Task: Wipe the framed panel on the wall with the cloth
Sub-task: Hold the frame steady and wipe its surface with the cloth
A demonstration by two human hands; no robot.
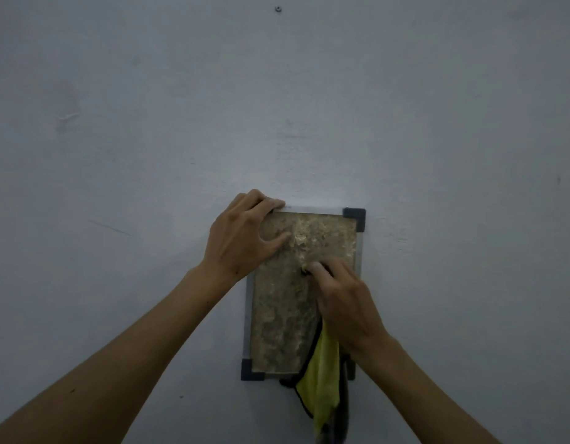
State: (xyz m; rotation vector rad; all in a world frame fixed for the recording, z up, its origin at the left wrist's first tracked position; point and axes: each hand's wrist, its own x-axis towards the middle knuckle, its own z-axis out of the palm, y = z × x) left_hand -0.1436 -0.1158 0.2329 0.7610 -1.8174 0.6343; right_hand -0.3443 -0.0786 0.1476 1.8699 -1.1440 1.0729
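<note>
A small framed panel (283, 318) hangs on the wall, with a mottled tan surface, a pale frame and dark corner caps. My left hand (242, 235) grips its upper left corner, fingers over the top edge and thumb on the surface. My right hand (341, 299) presses a yellow cloth (322, 379) with dark edging against the panel's middle right. Most of the cloth dangles below my right hand, past the frame's lower right corner, which it hides.
The pale grey wall (277, 107) fills the view, with faint scuffs and a small screw (278, 9) high above the panel. Both of my bare forearms reach up from the bottom edge.
</note>
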